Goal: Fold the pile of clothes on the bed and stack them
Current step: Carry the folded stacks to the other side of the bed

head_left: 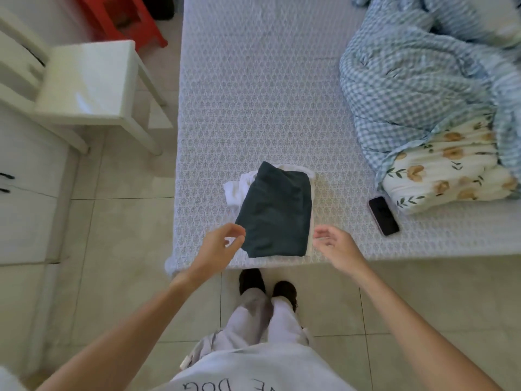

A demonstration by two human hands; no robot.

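While the folded dark garment (275, 213) is lying on white clothes (235, 187) at the bed's (253, 94) lower-centre edge, the left hand (218, 244) and right hand (337, 246) are hovering either side, fingers loosely curled, gripping nothing. A phone (383, 215) is sitting right of the stack.

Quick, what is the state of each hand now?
Left hand: open, fingers loosely curled, holding nothing.
Right hand: open, holding nothing.
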